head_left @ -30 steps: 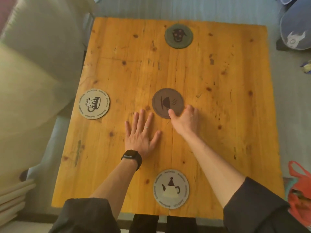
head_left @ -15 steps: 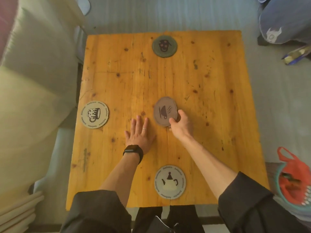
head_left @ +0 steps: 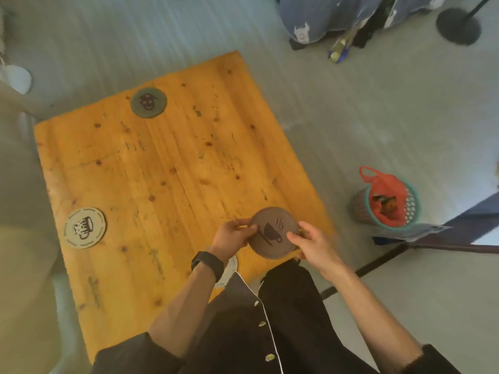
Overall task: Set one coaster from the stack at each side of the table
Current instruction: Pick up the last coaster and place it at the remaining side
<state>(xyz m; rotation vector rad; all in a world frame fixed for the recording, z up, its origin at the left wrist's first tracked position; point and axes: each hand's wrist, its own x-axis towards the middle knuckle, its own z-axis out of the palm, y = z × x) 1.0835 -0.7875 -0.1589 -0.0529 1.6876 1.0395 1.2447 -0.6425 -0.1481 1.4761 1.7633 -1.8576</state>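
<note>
Above the wooden table's [head_left: 167, 184] near right corner, the left hand [head_left: 232, 236] pinches the left rim of a brown cup-print coaster [head_left: 275, 232], while the right hand [head_left: 313, 245] grips its right edge, thumb on top, both forearms angled inward.

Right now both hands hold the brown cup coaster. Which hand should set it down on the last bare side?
Right. The brown cup coaster is pinched between left hand and right hand; the table's right edge has none, and the right hand is already beside it.
</note>
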